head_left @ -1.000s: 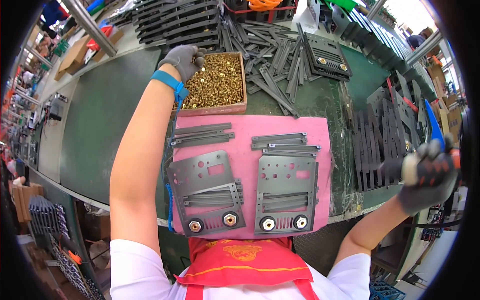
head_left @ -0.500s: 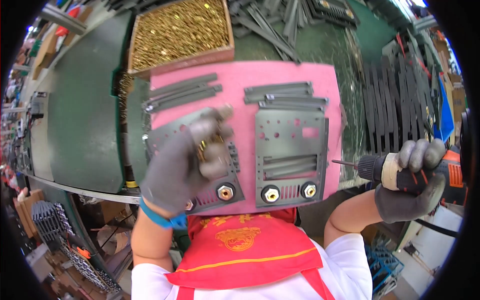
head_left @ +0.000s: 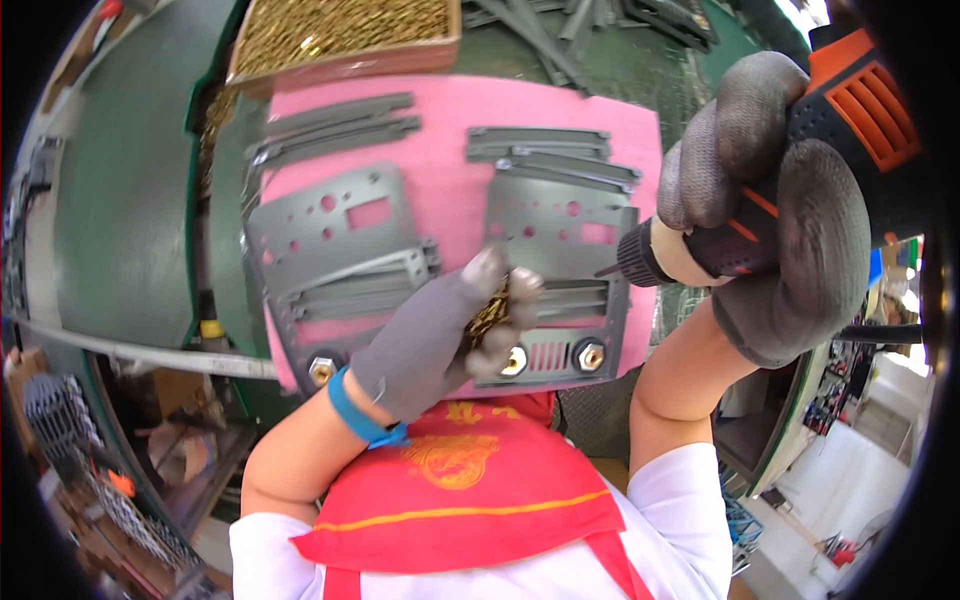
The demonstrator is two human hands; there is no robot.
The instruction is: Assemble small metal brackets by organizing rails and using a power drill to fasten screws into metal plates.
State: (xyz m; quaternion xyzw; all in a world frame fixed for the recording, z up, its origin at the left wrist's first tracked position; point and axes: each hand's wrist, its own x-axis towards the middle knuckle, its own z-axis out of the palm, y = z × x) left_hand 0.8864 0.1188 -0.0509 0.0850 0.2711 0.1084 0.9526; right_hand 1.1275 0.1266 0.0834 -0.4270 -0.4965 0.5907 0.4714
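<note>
My left hand (head_left: 425, 345), in a grey glove, curls around a cluster of brass screws (head_left: 487, 318). It hovers over the lower left part of the right-hand grey metal plate (head_left: 540, 215), hiding some of it. My gloved right hand (head_left: 800, 190) grips an orange and black power drill (head_left: 870, 100). The drill's thin bit points left, over that plate's right side. Brass-centred hex fittings, one (head_left: 590, 355) at the plate's lower right, show along its near edge. A second grey plate (head_left: 335, 225) lies to the left, with narrow metal strips (head_left: 360, 285) across its opening.
Both plates rest on a pink mat (head_left: 445, 150). More grey strips (head_left: 340, 120) lie along the mat's far side. A box (head_left: 350, 65) full of brass screws stands at the far left. Loose dark metal bars (head_left: 530, 40) are piled behind the mat.
My left hand has moved right with the screws, from the left plate to the right one. My right hand has raised the drill and brought it leftward, its bit now over the right plate.
</note>
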